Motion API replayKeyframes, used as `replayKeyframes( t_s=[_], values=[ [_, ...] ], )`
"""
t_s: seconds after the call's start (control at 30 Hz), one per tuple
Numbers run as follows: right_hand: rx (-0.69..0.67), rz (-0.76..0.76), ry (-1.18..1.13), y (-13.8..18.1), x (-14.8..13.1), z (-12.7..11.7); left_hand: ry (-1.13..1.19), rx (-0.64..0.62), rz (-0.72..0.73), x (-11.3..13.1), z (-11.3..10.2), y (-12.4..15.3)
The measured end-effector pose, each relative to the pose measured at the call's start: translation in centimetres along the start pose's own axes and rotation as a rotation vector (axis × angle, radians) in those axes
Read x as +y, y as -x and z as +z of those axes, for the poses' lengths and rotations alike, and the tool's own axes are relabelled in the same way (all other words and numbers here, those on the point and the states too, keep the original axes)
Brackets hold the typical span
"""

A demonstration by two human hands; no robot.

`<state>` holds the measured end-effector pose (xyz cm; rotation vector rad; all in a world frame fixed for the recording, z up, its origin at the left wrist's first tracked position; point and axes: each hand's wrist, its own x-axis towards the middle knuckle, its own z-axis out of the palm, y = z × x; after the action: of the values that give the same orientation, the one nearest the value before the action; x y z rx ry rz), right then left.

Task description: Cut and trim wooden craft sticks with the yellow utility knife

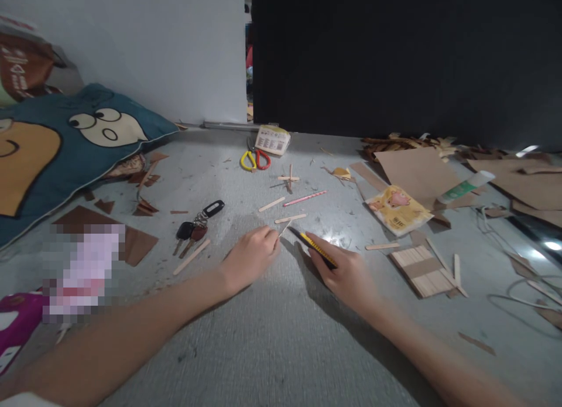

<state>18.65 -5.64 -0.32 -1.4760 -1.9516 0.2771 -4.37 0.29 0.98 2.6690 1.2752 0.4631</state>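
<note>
Blur hides an object at lower left; left hand (252, 256) pinches a thin stick (284, 228), right hand (346, 272) clenched on a yellow knife (317, 249), grey surface (281, 337), black wall behind.

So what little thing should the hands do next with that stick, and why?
Probably bring the yellow knife tip onto the thin stick and press gently. The left hand pinches the stick's near end on the floor, and the right hand holds the knife with its tip beside the stick.
</note>
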Motion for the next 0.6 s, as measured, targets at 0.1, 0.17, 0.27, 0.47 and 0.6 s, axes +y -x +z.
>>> replayKeyframes(
  t_s=[0.1,0.17,0.27,0.47,0.6],
  values=[
    [0.053,0.087,-0.006,-0.2,-0.1,-0.3,0.077,0.003,-0.087,0.2,0.1,-0.1],
    [0.064,0.113,-0.017,-0.4,-0.2,-0.4,0.115,0.003,-0.121,0.2,0.1,-0.3],
    [0.062,0.085,-0.063,-0.4,-0.2,-0.4,0.203,0.014,-0.149,0.3,0.1,-0.5],
    [0.149,-0.065,-0.132,-0.1,-0.3,-0.3,0.259,-0.025,-0.123,0.1,-0.5,-0.8],
    [0.14,-0.082,-0.136,-0.1,-0.6,-0.6,0.248,-0.09,-0.008,-1.5,-1.3,-0.9]
  ],
)
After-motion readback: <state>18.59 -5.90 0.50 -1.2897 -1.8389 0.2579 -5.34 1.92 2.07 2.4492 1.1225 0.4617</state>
